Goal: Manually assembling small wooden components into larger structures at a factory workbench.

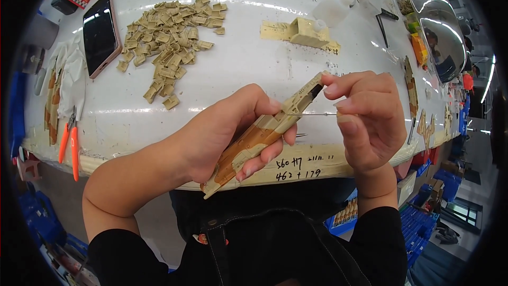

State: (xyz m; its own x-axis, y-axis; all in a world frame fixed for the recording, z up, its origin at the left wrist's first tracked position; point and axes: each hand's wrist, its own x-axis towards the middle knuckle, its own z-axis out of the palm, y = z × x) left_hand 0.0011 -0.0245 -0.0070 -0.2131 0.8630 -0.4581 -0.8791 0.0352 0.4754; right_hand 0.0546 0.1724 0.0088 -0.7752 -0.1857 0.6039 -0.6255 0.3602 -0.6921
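Observation:
My left hand (230, 124) is wrapped round a tan-and-brown camouflaged model aircraft fuselage (244, 148), which slants up to the right over the table's near edge. A dark opening shows near its upper end. In my right hand (373, 119) a thin metal needle (317, 114) is pinched between thumb and fingers. It lies level, with its left end at the fuselage beside my left thumb. My right index fingertip is at the fuselage's upper tip. Beyond my hands lies a heap of small curved tan plastic parts (172, 42).
A phone (100, 34) and orange-handled cutters (69, 140) lie on the left. A tan block (307, 33) is on tape at the back, near a white bottle (333, 9) and a black-handled tool (385, 24). More camouflaged parts (410, 87) lie on the right.

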